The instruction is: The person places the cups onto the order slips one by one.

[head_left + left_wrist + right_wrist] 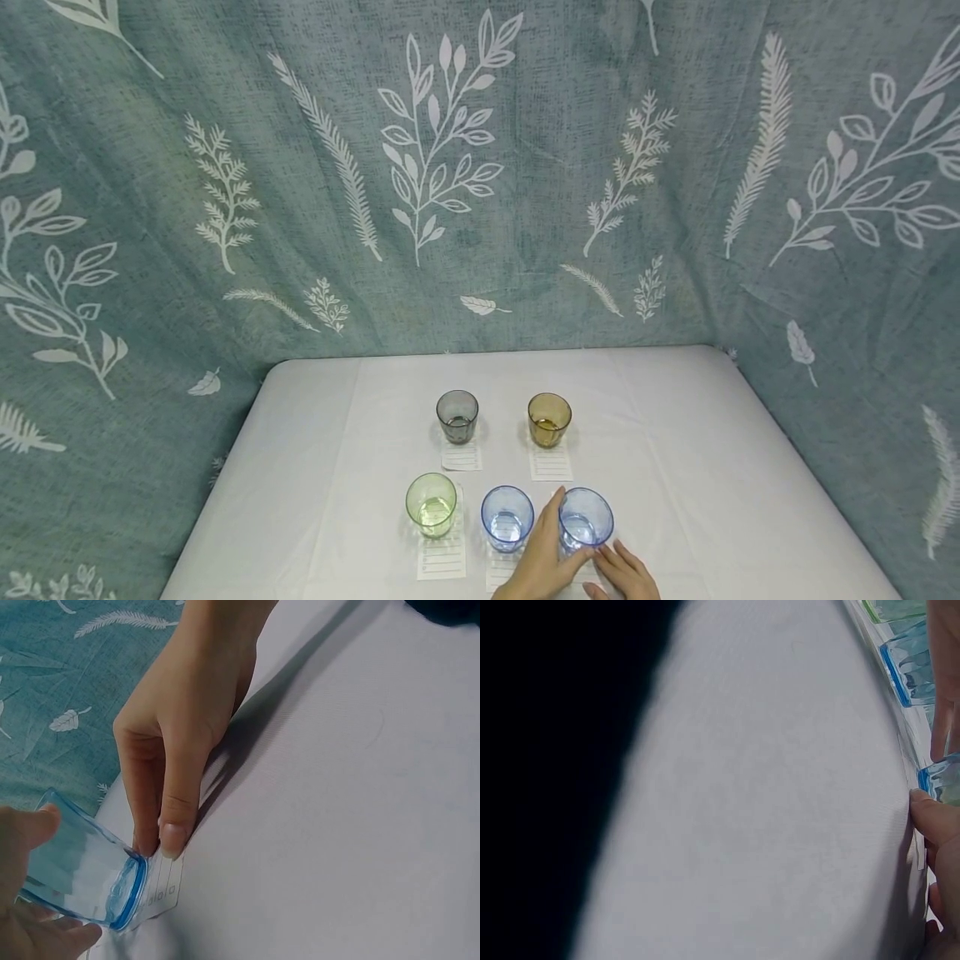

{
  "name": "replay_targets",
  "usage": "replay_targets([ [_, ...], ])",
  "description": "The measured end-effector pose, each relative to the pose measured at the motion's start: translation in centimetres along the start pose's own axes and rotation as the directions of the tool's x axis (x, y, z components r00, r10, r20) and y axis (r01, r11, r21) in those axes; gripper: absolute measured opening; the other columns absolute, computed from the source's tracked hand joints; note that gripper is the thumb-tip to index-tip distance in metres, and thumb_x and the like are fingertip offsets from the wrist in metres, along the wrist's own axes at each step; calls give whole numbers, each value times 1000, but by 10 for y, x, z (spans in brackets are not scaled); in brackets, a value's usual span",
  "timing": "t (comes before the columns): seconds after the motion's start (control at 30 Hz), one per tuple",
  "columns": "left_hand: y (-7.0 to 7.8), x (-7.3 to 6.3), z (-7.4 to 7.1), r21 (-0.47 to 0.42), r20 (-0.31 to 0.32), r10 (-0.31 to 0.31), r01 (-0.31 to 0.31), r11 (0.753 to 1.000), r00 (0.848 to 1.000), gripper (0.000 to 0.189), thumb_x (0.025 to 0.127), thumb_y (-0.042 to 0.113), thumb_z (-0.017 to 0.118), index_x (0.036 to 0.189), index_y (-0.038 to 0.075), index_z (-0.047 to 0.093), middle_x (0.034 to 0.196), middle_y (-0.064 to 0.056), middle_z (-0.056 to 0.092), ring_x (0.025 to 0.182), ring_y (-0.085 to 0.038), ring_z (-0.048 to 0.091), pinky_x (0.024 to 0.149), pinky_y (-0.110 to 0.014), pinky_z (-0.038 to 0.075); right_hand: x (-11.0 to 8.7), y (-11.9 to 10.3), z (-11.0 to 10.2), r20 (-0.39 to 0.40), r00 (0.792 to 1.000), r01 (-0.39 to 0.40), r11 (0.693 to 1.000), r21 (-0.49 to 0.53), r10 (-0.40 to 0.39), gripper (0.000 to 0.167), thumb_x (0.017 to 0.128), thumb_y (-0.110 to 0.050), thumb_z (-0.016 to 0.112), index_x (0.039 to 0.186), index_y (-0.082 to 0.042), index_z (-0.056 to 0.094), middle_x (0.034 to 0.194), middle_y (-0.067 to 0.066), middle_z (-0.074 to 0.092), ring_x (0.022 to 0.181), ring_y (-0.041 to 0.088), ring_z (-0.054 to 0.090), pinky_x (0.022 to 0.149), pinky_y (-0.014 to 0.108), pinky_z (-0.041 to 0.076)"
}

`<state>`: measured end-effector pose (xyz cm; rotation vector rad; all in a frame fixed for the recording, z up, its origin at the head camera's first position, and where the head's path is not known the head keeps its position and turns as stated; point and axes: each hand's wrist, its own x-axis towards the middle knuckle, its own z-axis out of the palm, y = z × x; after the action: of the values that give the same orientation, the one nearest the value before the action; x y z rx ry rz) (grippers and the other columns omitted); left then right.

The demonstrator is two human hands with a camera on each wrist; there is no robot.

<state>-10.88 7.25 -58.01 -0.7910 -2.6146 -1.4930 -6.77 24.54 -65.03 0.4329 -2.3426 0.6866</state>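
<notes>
My left hand (pixel 536 554) holds the right-hand blue glass (pixel 586 518) between thumb and fingers. The left wrist view shows this clear blue tumbler (pixel 86 862) with its base over a lined paper card (pixel 169 881). Close to the base, my right hand (pixel 626 573) pinches the card's edge with thumb and forefinger, seen as a hand (pixel 180 735) reaching down in the left wrist view. Left of my left hand stands a second blue glass (pixel 507 518). In the right wrist view, part of my right hand (pixel 941 832) shows at the edge beside the held glass.
A green glass (pixel 432 505) stands farther left. Behind are a grey glass (pixel 457 417) and an amber glass (pixel 549 420). Lined cards (pixel 551 465) lie beneath the glasses. The table has a white cloth (pixel 360 467); a green leaf-patterned curtain (pixel 525 317) hangs around it.
</notes>
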Motion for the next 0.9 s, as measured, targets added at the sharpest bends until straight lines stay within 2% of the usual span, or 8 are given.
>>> replay_targets([
  [0.07, -1, 0, 0, -2, 4, 4, -4, 1000, 1000, 78, 88, 30, 64, 146, -1, 20, 144, -20, 38, 129, -35, 42, 105, -44, 41, 1, -1, 0, 9, 1000, 3, 1000, -13, -2, 54, 55, -29, 85, 104, -16, 68, 96, 14, 71, 110, 17, 58, 104, 2, 19],
  [0.17, -2, 0, 0, 0, 5, 20, -20, 1000, 1000, 79, 89, 31, 63, 145, -2, 19, 144, -22, 38, 128, -36, 42, 104, -44, 41, 1, -2, -1, 20, 1000, 2, 999, -38, -1, 48, 56, -32, 84, 99, -14, 72, 94, 18, 71, 96, 33, 63, 104, 1, 17],
  [0.47, -1, 1, 0, 20, -10, 43, -43, 999, 999, 77, 88, 29, 64, 144, -5, 22, 142, -23, 39, 127, -37, 43, 104, -43, 41, 2, -3, -4, 63, 998, -6, 999, -48, 9, 45, 56, -32, 84, 91, -6, 75, 93, 21, 70, 88, 45, 62, 104, 0, 11],
  [0.53, -1, 1, 0, 26, -15, 42, -41, 999, 999, 76, 88, 27, 64, 143, -6, 23, 142, -23, 39, 127, -36, 43, 104, -42, 41, 2, -3, -4, 63, 998, 11, 998, -54, -8, 46, 58, -33, 83, 89, -1, 74, 92, 20, 70, 92, 40, 63, 106, 2, 13],
  [0.6, -1, 1, 1, 29, -20, 46, -46, 999, 999, 76, 87, 26, 65, 142, -7, 24, 142, -23, 40, 127, -36, 44, 104, -42, 42, 2, -2, -4, 52, 998, 26, 998, -54, -23, 46, 60, -35, 82, 89, -1, 74, 92, 19, 70, 105, 28, 61, 106, 3, 15],
  [0.73, -1, 1, 1, 24, -25, 48, -47, 999, 999, 76, 87, 27, 65, 142, -6, 24, 142, -23, 40, 127, -36, 44, 104, -42, 42, 2, -2, -2, 20, 999, 43, 999, -28, -43, 45, 67, -41, 79, 90, -2, 74, 90, 21, 70, 125, 1, 32, 107, 4, 17],
  [0.8, -1, 1, 1, 21, -24, 43, -43, 999, 999, 78, 87, 28, 65, 143, -6, 23, 142, -23, 39, 127, -36, 44, 104, -42, 42, 3, -2, -2, 14, 999, 46, 999, -18, -46, 46, 68, -42, 78, 90, -1, 74, 90, 22, 70, 127, -7, 21, 107, 4, 17],
  [0.9, 0, 2, 0, 18, -15, 28, -27, 999, 1000, 80, 87, 29, 65, 144, -6, 21, 144, -23, 37, 129, -37, 42, 105, -43, 40, 2, -2, -1, 10, 999, 35, 999, -17, -35, 45, 67, -40, 79, 89, 0, 74, 90, 22, 69, 129, -10, 17, 107, 4, 17],
])
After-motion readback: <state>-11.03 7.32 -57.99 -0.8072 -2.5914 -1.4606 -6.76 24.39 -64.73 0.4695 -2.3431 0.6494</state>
